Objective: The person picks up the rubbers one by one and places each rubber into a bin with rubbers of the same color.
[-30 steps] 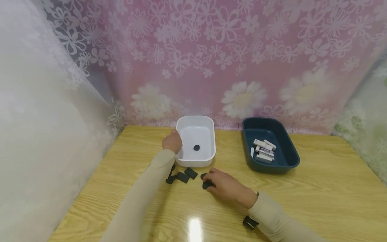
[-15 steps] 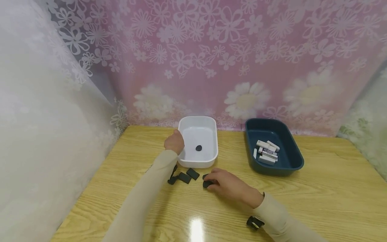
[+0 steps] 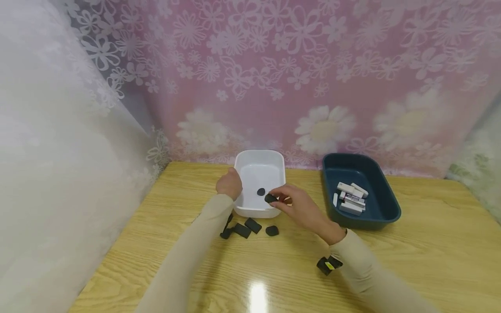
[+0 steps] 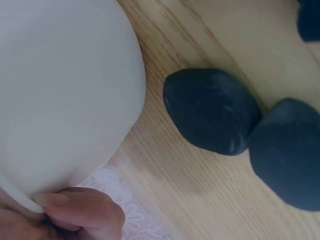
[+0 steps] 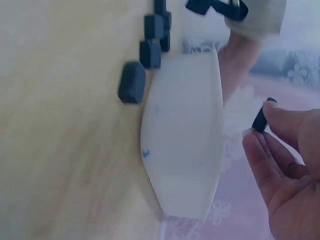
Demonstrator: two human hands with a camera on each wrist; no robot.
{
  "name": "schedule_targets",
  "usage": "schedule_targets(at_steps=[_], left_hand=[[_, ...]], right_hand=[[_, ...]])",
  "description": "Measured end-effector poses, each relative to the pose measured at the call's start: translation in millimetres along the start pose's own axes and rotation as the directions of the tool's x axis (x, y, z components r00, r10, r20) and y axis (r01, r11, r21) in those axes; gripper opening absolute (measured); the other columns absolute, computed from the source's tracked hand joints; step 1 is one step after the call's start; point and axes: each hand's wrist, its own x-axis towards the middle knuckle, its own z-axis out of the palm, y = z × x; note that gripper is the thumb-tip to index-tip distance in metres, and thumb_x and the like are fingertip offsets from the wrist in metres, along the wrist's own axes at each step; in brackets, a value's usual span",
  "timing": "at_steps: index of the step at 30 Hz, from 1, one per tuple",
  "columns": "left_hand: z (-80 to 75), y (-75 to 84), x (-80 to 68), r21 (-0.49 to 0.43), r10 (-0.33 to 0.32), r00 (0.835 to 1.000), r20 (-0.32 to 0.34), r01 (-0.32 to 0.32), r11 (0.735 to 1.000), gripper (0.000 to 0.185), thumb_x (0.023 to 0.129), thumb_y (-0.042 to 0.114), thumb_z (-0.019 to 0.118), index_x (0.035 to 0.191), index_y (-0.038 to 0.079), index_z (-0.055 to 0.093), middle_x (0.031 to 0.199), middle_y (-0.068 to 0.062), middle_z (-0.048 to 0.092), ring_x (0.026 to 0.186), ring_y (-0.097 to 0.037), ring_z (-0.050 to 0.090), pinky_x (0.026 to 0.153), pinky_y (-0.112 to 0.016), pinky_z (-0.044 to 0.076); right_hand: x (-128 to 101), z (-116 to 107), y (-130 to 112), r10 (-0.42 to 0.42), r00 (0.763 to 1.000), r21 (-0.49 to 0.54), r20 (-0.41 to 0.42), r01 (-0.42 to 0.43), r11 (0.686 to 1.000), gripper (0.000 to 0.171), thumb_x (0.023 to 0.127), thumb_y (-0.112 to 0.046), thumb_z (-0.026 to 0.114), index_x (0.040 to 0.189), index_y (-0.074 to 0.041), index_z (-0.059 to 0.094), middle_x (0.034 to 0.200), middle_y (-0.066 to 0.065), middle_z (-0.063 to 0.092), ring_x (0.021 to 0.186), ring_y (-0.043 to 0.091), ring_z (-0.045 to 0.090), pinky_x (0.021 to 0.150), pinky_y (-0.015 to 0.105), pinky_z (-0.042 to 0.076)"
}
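Note:
My left hand (image 3: pixel 229 184) grips the left rim of a white plastic basin (image 3: pixel 256 213); in the left wrist view, thumb and fingers (image 4: pixel 87 210) pinch its edge. Over the basin's front right corner, my right hand (image 3: pixel 303 208) pinches a flat black stone-like piece (image 3: pixel 271 198) between thumb and fingertips. The right wrist view shows this held piece (image 5: pixel 262 116) edge-on, above the rim. Inside the basin lies one similar black piece (image 3: pixel 261 191). A rounded black piece (image 3: pixel 272 231) lies on the table in front, beside two rectangular-looking ones (image 3: pixel 253 225). More dark pieces are partly hidden by my left sleeve.
A dark blue basin (image 3: pixel 385 217) stands to the right, holding several small white boxes or blocks (image 3: pixel 351 208). Both basins are on a wood-grain table (image 3: pixel 297 287). Behind them hangs a pink floral curtain (image 3: pixel 274 108). A black strap device (image 3: pixel 328 264) is on my right wrist.
My right hand has lifted one black piece from the table and carried it up and forward to the white basin's rim. The left hand keeps its hold. The head view has shifted slightly.

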Motion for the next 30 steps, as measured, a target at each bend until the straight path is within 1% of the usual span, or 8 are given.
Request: schedule_targets(at_steps=[1, 6, 8, 12, 20, 25, 28, 30], left_hand=[[2.9, -0.5, 3.0, 0.007, 0.0, 1.0, -0.016, 0.0, 1.0, 0.029, 0.098, 0.013, 0.044, 0.12, -0.006, 0.042, 0.078, -0.015, 0.064, 0.065, -0.026, 0.064, 0.057, -0.037, 0.052], [4.9, -0.8, 6.6, 0.009, -0.029, 1.0, -0.012, 0.029, 1.0, 0.029, 0.099, 0.014, 0.042, 0.122, -0.004, 0.043, 0.083, -0.015, 0.066, 0.07, -0.026, 0.065, 0.061, -0.038, 0.052], [2.7, -0.4, 4.0, 0.008, -0.037, 0.999, 0.0, 0.037, 0.999, 0.031, 0.1, 0.015, 0.041, 0.126, -0.004, 0.042, 0.086, -0.015, 0.067, 0.074, -0.026, 0.066, 0.063, -0.038, 0.053], [1.5, 0.2, -0.2, 0.02, -0.031, 0.999, -0.012, 0.031, 0.999, 0.031, 0.101, 0.014, 0.042, 0.126, -0.004, 0.042, 0.086, -0.015, 0.066, 0.073, -0.024, 0.066, 0.059, -0.035, 0.052], [0.7, 5.6, -2.0, 0.025, -0.03, 0.999, -0.045, 0.031, 0.999, 0.028, 0.102, 0.014, 0.041, 0.123, -0.002, 0.044, 0.09, -0.015, 0.068, 0.076, -0.026, 0.067, 0.062, -0.037, 0.053], [4.4, 3.1, 1.0, 0.038, -0.025, 0.999, -0.026, 0.026, 0.999, 0.028, 0.101, 0.016, 0.043, 0.123, -0.002, 0.044, 0.09, -0.014, 0.068, 0.076, -0.026, 0.067, 0.063, -0.037, 0.053], [5.0, -0.2, 2.0, 0.032, -0.022, 1.0, -0.016, 0.022, 0.999, 0.029, 0.1, 0.016, 0.046, 0.123, -0.002, 0.043, 0.089, -0.015, 0.068, 0.075, -0.026, 0.067, 0.062, -0.037, 0.053], [3.4, -2.7, 1.2, 0.025, -0.026, 1.0, -0.017, 0.026, 0.999, 0.03, 0.099, 0.016, 0.048, 0.123, -0.002, 0.043, 0.087, -0.015, 0.067, 0.074, -0.026, 0.067, 0.061, -0.037, 0.053]], right_hand=[[5, -1, 2, 0.015, 1.0, -0.004, -0.011, -0.015, 1.0, 0.024, 0.086, -0.011, 0.071, 0.109, -0.004, 0.067, 0.096, 0.003, 0.062, 0.081, 0.014, 0.059, 0.074, 0.03, 0.053], [28, 0, 13, 0.106, 0.994, -0.031, -0.025, -0.107, 0.994, 0.023, 0.088, -0.013, 0.07, 0.109, -0.003, 0.066, 0.099, 0.006, 0.063, 0.085, 0.019, 0.059, 0.078, 0.036, 0.052], [37, 4, 18, 0.14, 0.99, -0.049, -0.024, -0.141, 0.989, 0.023, 0.089, -0.014, 0.069, 0.109, -0.003, 0.066, 0.1, 0.007, 0.063, 0.086, 0.02, 0.059, 0.079, 0.037, 0.051], [51, 13, 29, 0.18, 0.983, -0.097, -0.018, -0.181, 0.979, 0.022, 0.089, -0.016, 0.069, 0.108, -0.004, 0.066, 0.1, 0.007, 0.063, 0.086, 0.02, 0.059, 0.078, 0.037, 0.05], [78, 23, 50, 0.158, 0.987, -0.205, 0.007, -0.153, 0.967, 0.017, 0.089, -0.015, 0.07, 0.102, -0.004, 0.068, 0.092, 0.007, 0.06, 0.08, 0.019, 0.058, 0.071, 0.034, 0.048], [87, 29, 56, 0.2, 0.979, -0.277, 0.033, -0.183, 0.943, 0.017, 0.089, -0.016, 0.069, 0.102, -0.004, 0.068, 0.095, 0.008, 0.061, 0.082, 0.02, 0.06, 0.073, 0.035, 0.049], [90, 34, 56, 0.196, 0.98, -0.324, 0.034, -0.175, 0.93, 0.017, 0.089, -0.016, 0.07, 0.101, -0.004, 0.067, 0.095, 0.008, 0.062, 0.083, 0.02, 0.061, 0.074, 0.036, 0.049], [91, 37, 55, 0.183, 0.982, -0.335, 0.034, -0.161, 0.928, 0.016, 0.088, -0.015, 0.07, 0.099, -0.004, 0.067, 0.093, 0.008, 0.062, 0.081, 0.02, 0.061, 0.073, 0.036, 0.049]])
